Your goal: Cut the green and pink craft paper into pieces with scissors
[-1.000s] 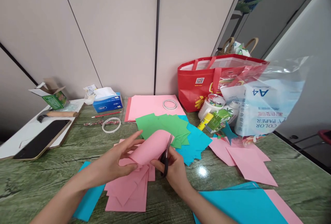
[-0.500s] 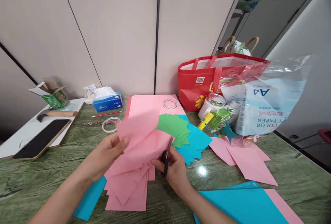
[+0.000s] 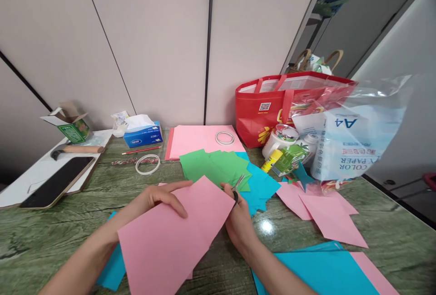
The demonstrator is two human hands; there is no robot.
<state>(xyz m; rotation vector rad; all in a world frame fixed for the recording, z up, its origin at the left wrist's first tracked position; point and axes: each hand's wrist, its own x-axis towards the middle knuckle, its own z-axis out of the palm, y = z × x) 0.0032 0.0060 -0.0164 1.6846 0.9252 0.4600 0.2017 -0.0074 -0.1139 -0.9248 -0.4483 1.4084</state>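
A pink sheet (image 3: 177,240) is tilted over the front middle of the table, with my left hand (image 3: 156,202) gripping its upper left side, thumb on top. At the sheet's right corner is my right hand (image 3: 238,215), closed around small dark-handled scissors (image 3: 235,191) whose blades point up and away from the sheet. Green paper pieces (image 3: 214,165) lie fanned out just beyond the hands, partly over blue pieces (image 3: 262,188). Most of the pink pieces below the held sheet are hidden by it.
Behind are a pink paper stack (image 3: 200,138), tape rolls (image 3: 147,164) and a tissue box (image 3: 143,136). A phone (image 3: 57,183) and hammer (image 3: 81,149) lie left. At right stand a red bag (image 3: 252,117), glue stick (image 3: 271,160) and plastic bag (image 3: 361,140); blue sheets (image 3: 313,270) lie front right.
The pink sheet has swung down and toward me, uncovering more green pieces. My left hand has shifted its grip along it. The scissors have turned, their blades now pointing right and away from the sheet.
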